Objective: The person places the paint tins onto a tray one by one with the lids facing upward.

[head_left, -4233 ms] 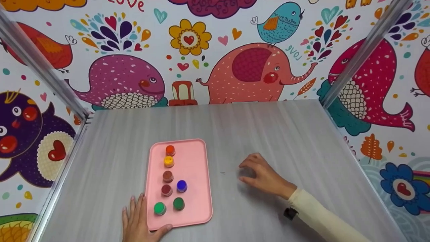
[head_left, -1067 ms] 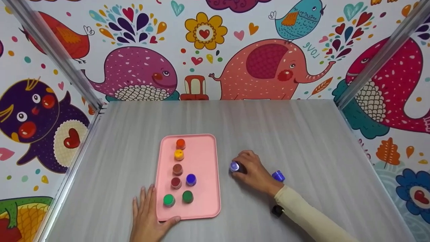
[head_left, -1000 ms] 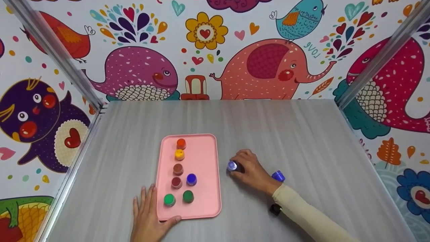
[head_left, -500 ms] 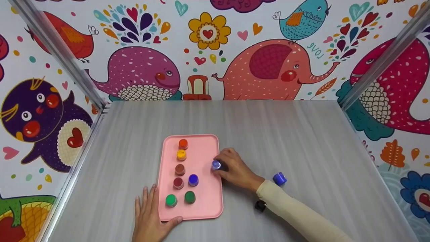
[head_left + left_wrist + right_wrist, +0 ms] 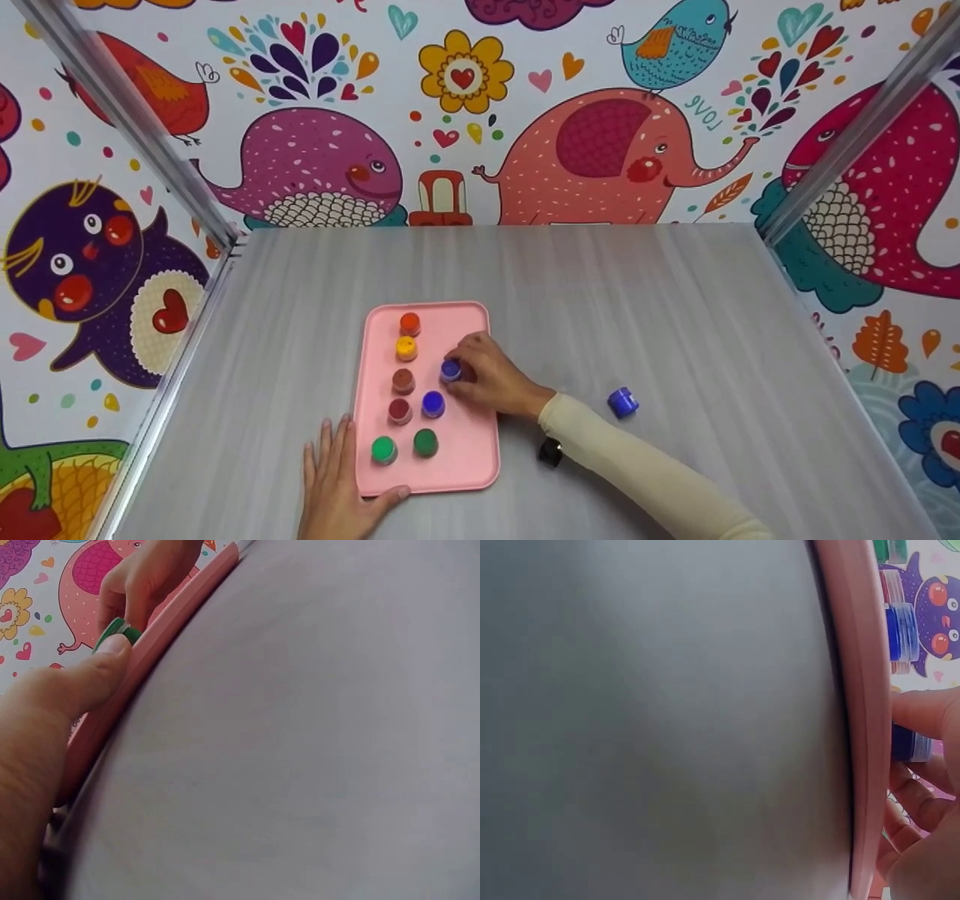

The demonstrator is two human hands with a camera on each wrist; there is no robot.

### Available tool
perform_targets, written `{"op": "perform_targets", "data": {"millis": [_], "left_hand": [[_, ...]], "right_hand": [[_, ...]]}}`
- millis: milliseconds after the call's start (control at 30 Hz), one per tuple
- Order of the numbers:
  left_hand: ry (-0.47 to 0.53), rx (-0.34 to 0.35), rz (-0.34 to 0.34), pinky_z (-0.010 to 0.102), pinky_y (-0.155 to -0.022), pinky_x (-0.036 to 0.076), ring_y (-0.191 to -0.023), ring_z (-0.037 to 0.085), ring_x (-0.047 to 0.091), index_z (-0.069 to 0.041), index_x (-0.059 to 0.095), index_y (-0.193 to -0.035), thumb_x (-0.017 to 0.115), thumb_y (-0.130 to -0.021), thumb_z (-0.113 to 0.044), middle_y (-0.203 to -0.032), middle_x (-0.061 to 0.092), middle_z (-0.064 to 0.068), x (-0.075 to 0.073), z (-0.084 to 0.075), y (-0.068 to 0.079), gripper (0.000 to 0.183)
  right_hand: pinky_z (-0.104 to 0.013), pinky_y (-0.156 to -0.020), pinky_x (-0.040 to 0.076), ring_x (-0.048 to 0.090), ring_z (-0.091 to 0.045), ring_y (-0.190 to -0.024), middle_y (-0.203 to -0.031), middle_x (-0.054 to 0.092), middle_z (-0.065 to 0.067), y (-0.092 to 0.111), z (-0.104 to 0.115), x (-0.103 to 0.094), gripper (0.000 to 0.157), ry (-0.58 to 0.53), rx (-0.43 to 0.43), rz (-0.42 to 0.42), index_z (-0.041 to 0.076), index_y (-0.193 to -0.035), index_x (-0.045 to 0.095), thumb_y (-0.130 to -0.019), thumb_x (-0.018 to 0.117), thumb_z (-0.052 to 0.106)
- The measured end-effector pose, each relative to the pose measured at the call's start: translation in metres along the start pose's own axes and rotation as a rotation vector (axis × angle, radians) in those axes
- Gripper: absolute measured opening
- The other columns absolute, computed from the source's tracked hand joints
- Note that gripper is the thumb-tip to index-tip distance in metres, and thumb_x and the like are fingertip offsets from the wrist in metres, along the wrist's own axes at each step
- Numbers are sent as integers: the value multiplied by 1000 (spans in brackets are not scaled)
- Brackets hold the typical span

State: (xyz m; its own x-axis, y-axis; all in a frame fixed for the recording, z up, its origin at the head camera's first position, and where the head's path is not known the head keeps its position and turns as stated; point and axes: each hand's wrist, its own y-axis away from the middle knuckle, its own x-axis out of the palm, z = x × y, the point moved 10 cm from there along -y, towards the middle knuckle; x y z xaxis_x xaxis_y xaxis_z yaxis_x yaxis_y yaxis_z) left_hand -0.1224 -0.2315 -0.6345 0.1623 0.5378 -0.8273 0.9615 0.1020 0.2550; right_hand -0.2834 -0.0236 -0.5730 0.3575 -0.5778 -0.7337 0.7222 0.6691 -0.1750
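On the pink tray (image 5: 469,469) stand several small paint pots: an orange pot (image 5: 409,323), a yellow pot (image 5: 406,347), two brownish-red ones, a bright blue pot (image 5: 433,403) and two green ones. My right hand (image 5: 495,377) pinches a dark blue paint pot (image 5: 450,370) between thumb and fingers, over the tray's right half; the right wrist view also shows this dark blue pot (image 5: 907,742) in the fingers. Whether it touches the tray is unclear. My left hand (image 5: 334,487) lies at the tray's near-left corner, fingers straight along the side, thumb (image 5: 90,682) over the rim.
Another blue paint pot (image 5: 623,403) lies tipped on the grey table (image 5: 675,322), right of the tray and beyond the right forearm. Walls printed with cartoon animals and metal posts (image 5: 127,112) bound the table at the back and sides.
My right hand, at first without a visible pot in its grasp, took hold of the dark blue pot right of the tray and carried it left over the tray. My left hand stayed at the tray's corner.
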Motion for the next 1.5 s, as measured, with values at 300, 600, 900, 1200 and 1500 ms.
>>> {"op": "perform_targets", "data": {"millis": [300,600,900,1200,1500], "left_hand": [[28,4,24,63,-122,-30,-166,55,-6,4,13,-173,74,-75,-92,-180,9,32,1,-1,-4,150],[28,-4,46,62,-122,-32,-165,55,-7,6,10,-173,76,-74,-92,-180,7,32,3,1,-4,154],[-3,-15,26,60,-121,-33,-166,54,-6,7,13,-172,75,-70,-95,-181,8,31,0,2,-2,157],[-20,-19,19,58,-120,-34,-166,54,-6,4,13,-173,74,-66,-98,-181,9,29,-1,1,-2,160],[-19,6,3,64,-123,-29,-165,55,-4,5,14,-173,76,-68,-94,-180,11,31,-3,0,-3,157]], "right_hand": [[-30,-98,49,51,-18,-117,-110,64,1,-10,3,6,31,18,-3,14,13,-130,74,-102,83,22],[-30,-104,50,54,-18,-120,-118,67,0,-10,8,10,38,104,-14,14,11,-136,72,-102,82,24],[-40,-110,49,53,-24,-127,-128,69,-9,16,1,-25,41,67,-19,6,4,-138,69,-102,81,18],[-48,-109,52,56,-28,-125,-125,70,-14,53,-9,-71,39,108,-82,-90,0,-132,72,-98,86,11],[-48,-102,52,58,-31,-120,-120,71,-11,88,-18,-109,37,133,-140,-203,-1,-125,73,-92,89,6]]}}
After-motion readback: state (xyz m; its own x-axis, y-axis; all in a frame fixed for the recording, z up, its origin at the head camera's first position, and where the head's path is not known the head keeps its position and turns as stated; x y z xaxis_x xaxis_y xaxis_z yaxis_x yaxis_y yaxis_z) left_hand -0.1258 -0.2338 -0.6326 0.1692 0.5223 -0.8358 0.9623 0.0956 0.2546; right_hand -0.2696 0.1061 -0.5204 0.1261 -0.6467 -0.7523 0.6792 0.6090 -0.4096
